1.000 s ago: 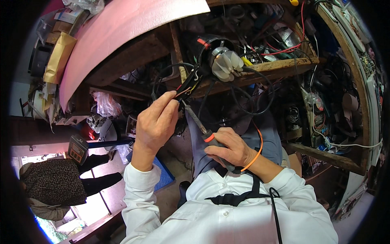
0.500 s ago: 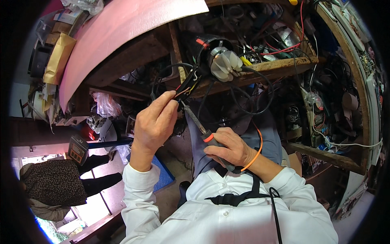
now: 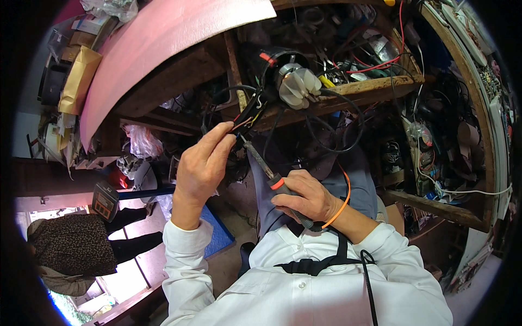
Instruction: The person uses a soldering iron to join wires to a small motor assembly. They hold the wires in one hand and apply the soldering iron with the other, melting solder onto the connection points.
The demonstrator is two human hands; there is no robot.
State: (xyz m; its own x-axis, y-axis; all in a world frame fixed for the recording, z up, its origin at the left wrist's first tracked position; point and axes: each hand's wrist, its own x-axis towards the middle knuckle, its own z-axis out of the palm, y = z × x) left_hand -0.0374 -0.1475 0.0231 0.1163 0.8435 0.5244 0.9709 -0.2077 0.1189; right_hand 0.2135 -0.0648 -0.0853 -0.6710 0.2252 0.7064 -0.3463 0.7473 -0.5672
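Observation:
My right hand (image 3: 307, 198) is closed round the black and red handle of a soldering iron (image 3: 259, 157). An orange cord (image 3: 346, 190) runs from its rear end. The iron's tip points up and left, close under the fingertips of my left hand (image 3: 204, 165). Those fingers pinch a thin copper-coloured wire (image 3: 242, 124), partly hidden by them. Red and yellow leads lie beside it and run towards a motor with a pale bladed fan (image 3: 299, 88). The motor rests by a black housing (image 3: 266, 62) at the drawer's edge. A black cable (image 3: 359, 125) loops below the fan.
A wooden drawer (image 3: 375, 88) full of tools and red wires lies ahead. Another cluttered wooden frame (image 3: 435, 209) stands on the right. A pink board (image 3: 163, 41) covers the bench at the left. A person (image 3: 76, 244) stands at far left, near a dark box (image 3: 105, 201).
My left hand has shifted very slightly left and down, and the soldering iron a touch left with it. Both grips look the same.

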